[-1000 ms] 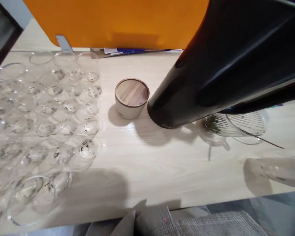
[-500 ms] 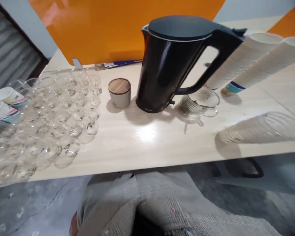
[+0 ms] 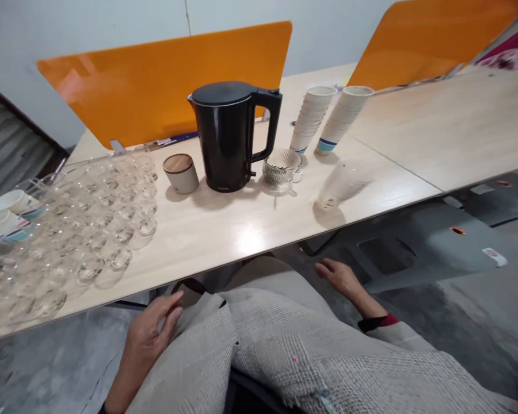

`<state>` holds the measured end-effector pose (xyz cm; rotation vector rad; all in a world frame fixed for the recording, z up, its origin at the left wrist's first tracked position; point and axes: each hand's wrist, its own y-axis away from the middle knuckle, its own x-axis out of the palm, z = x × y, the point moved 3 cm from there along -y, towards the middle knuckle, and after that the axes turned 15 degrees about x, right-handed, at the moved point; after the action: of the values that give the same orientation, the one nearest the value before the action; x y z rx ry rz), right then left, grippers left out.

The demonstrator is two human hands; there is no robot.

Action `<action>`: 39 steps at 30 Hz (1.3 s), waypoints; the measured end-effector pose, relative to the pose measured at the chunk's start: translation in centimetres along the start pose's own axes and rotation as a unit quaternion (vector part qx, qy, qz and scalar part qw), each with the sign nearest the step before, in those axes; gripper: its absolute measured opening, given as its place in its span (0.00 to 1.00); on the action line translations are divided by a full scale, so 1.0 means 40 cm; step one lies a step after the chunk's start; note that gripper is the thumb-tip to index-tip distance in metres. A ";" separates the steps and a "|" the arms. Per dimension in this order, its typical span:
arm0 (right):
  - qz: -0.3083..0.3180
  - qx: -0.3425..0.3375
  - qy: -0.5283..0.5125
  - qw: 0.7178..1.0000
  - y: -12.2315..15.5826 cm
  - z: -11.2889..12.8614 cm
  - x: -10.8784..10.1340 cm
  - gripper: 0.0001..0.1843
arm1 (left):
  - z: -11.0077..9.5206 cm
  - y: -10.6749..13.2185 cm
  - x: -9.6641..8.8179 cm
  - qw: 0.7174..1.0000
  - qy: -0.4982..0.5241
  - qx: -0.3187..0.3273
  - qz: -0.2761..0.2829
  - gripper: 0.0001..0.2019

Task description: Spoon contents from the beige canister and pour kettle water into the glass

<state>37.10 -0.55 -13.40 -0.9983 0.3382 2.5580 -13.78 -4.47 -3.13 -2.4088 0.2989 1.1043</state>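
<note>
Below the table edge, my left hand [image 3: 149, 330] hangs beside my lap with thumb and fingers apart, holding nothing. On the other side my right hand [image 3: 340, 279] is also low, its fingers loosely extended and no object in them. A black electric kettle [image 3: 224, 138] stands on the table, lid down. To its left is a small pale jar [image 3: 185, 179] with a wooden lid. A ribbed glass cup [image 3: 280, 168] with dark bits inside stands under the kettle's handle side. Many clear cups [image 3: 121, 233], with dark bits like tea leaves at their bottoms, fill the left of the table.
Two stacks of paper cups [image 3: 343, 121] stand right of the kettle, near a stack of clear plastic cups [image 3: 339, 187]. Two paper cups [image 3: 15, 204] sit at far left. Orange dividers [image 3: 164, 80] rise behind, and a grey chair [image 3: 431, 247] is at right.
The view has pulled back and turned right, so the kettle and cups look smaller and further left. Both my hands now show beside my lap. The table things appear unmoved.
</note>
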 end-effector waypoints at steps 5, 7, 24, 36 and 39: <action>-0.003 -0.073 -0.038 0.997 -0.008 0.146 -0.105 0.23 | -0.055 -0.240 -0.001 0.989 -0.094 0.096 -0.068 0.17; -0.056 -0.117 -0.072 0.989 -0.011 0.236 -0.149 0.20 | -0.037 -0.322 0.038 0.988 -0.087 0.102 -0.073 0.18; -0.206 -0.056 0.113 0.970 -0.209 0.552 -0.035 0.21 | 0.067 -0.431 0.172 0.983 -0.091 0.159 -0.027 0.26; -0.311 -0.030 -0.158 0.937 -0.251 0.234 -0.171 0.66 | 0.066 -0.432 0.176 0.975 -0.103 0.196 -0.018 0.24; -0.226 -0.022 -0.208 0.952 -0.318 0.214 -0.125 0.66 | 0.065 -0.431 0.175 0.975 -0.100 0.195 -0.021 0.23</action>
<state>40.76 12.63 -4.87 -0.4554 -0.0626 2.2737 -4.35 11.74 -4.27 -1.9355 0.3588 1.1397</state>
